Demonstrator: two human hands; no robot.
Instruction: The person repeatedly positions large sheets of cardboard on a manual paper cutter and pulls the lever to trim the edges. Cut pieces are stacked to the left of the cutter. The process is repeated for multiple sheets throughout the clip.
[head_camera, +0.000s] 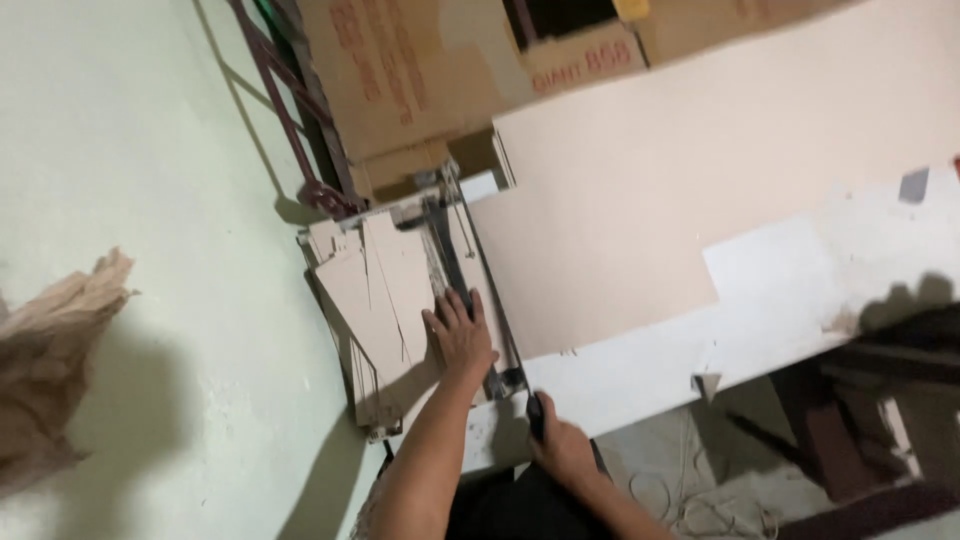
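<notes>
My left hand (460, 335) lies flat, fingers spread, on a pile of tan card sheets (375, 290) that sits on a paper cutter's bed (400, 215). The hand rests beside the cutter's long dark blade arm (448, 255). My right hand (560, 445) is closed round the black handle (536, 412) at the near end of that arm, which lies down along the bed. A large pale tan board (650, 190) lies to the right of the blade on a white worktable (800, 290).
Brown cardboard boxes (400, 80) stand behind the cutter, next to a dark red metal frame (290, 120). A pale green wall (120, 150) is on the left with crumpled brown paper (50, 360). Dark wooden furniture (880, 400) and loose cords (700, 500) lie at the lower right.
</notes>
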